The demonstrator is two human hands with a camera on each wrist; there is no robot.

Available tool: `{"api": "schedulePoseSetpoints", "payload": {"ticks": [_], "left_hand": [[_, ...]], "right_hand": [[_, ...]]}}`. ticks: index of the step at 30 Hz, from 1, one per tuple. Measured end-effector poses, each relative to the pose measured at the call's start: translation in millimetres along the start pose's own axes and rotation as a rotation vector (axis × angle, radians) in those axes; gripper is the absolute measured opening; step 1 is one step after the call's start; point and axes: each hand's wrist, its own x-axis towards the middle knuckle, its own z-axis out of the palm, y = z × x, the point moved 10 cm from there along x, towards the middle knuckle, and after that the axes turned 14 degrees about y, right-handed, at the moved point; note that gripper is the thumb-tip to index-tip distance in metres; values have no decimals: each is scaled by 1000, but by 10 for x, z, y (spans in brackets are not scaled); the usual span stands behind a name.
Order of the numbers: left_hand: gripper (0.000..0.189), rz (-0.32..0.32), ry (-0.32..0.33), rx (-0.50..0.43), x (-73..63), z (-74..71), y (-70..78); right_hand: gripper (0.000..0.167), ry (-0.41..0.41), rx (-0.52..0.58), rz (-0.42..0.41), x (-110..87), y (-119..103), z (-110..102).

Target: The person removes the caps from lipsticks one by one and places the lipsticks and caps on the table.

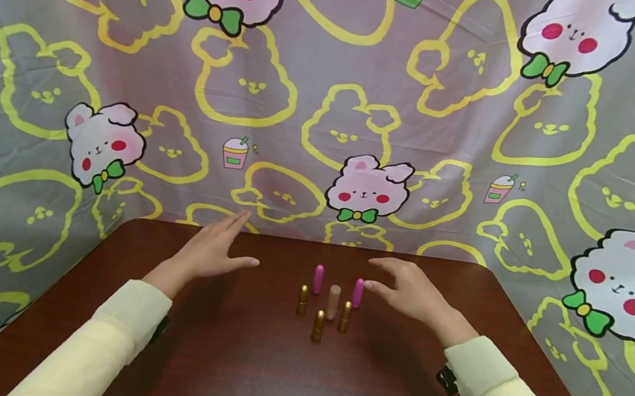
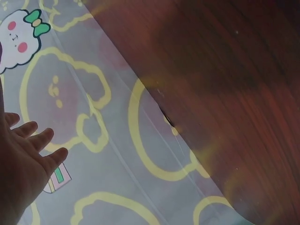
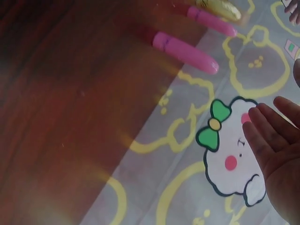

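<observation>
A small group of upright tubes stands mid-table in the head view. Two are pink with rounded tops, a left pink tube (image 1: 318, 279) and a right pink tube (image 1: 358, 293). Three are gold and bullet-shaped: a left gold tube (image 1: 302, 299), a right one (image 1: 345, 316) and a front one (image 1: 318, 326). Among them rises a tan cylinder (image 1: 333, 302). My left hand (image 1: 209, 252) is held left of the group, fingers extended and thumb apart, holding nothing. On the other side my right hand (image 1: 411, 289) has loosely extended fingers, its thumb tip overlapping the right pink tube's edge in this view.
The tubes stand on a dark reddish-brown wooden table (image 1: 267, 380). Behind it and along both sides hangs a grey cloth (image 1: 325, 57) with yellow outlines and white cartoon heads. The table's back edge lies just beyond the hands.
</observation>
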Motion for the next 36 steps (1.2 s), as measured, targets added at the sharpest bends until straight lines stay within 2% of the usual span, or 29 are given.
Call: {"api": "schedulePoseSetpoints", "payload": {"ticks": [4,8,14,22,26,33,36], "left_hand": [[105,17,-10,-7,-49,49,70],[104,23,-24,-16,-102,105,118],[101,88,-18,2,-142,164,210],[99,86,-55,-25,-222,296,286],[99,109,-69,-17,-266,349,331],[97,147,-63,-5,-301,363,423],[96,132,-75,-10,-325,382,438]], "right_hand": [[43,-18,48,36,-56,8,128],[39,-30,90,33,-90,-13,236],[39,-69,132,42,-129,-26,390],[32,-125,136,74,-198,-17,571],[30,-130,141,77,-214,-36,617],[24,-126,103,65,-200,-69,696],[20,-135,109,60,-201,-85,744]]}}
